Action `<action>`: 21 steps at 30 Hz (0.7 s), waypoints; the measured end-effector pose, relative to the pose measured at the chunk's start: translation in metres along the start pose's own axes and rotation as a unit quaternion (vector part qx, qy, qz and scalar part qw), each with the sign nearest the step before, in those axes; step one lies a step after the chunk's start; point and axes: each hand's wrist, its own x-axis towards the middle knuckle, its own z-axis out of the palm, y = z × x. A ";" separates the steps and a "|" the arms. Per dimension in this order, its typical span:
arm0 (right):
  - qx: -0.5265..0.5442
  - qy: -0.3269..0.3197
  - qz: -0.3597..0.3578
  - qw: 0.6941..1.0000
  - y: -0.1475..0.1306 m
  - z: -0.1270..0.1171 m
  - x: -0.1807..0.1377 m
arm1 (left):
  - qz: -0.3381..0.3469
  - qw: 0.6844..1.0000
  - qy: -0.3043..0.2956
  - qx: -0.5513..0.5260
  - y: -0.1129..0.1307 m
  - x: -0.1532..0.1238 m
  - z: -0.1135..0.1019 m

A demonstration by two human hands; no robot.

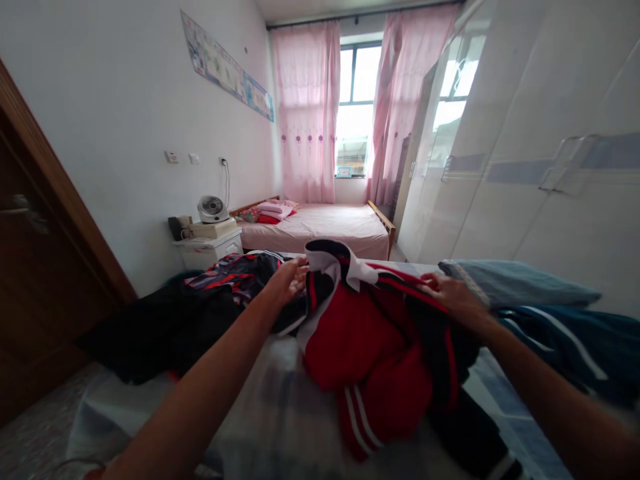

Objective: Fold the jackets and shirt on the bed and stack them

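A red, black and white jacket (360, 333) hangs spread between my two hands, its collar at the top and a sleeve with white stripes drooping below. My left hand (294, 279) is closed on the jacket's edge just left of the collar; some of its fingertips are hidden by the cloth. On the other side, my right hand (443, 291) pinches the fabric along the shoulder. The lower part of the jacket hangs over a bed with a pale sheet (265, 413).
Dark and patterned clothes (220, 287) lie heaped at the left. Folded blue-grey cloth (525, 283) and a dark teal garment (575, 340) lie at the right. Beyond stand a pink-covered bed (330, 223), a white cabinet (220, 250) with a fan (213, 209), and a wardrobe (525, 160).
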 end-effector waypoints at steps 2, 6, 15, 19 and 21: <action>-0.036 -0.035 0.010 0.999 0.030 0.017 -0.008 | -0.011 0.999 -0.020 0.039 -0.032 -0.012 -0.001; -0.019 -0.067 0.004 0.998 0.055 0.030 -0.022 | 0.020 0.987 -0.079 0.135 -0.073 -0.047 -0.014; -0.023 -0.172 -0.019 0.985 -0.003 0.050 -0.019 | 0.126 0.906 -0.042 0.401 -0.085 -0.077 0.003; -0.036 -0.136 -0.015 0.990 -0.018 0.062 -0.022 | 0.110 0.952 0.005 0.287 -0.090 -0.054 0.010; -0.032 -0.114 0.006 0.993 -0.014 0.057 -0.020 | 0.103 0.970 0.012 0.222 -0.080 -0.044 0.007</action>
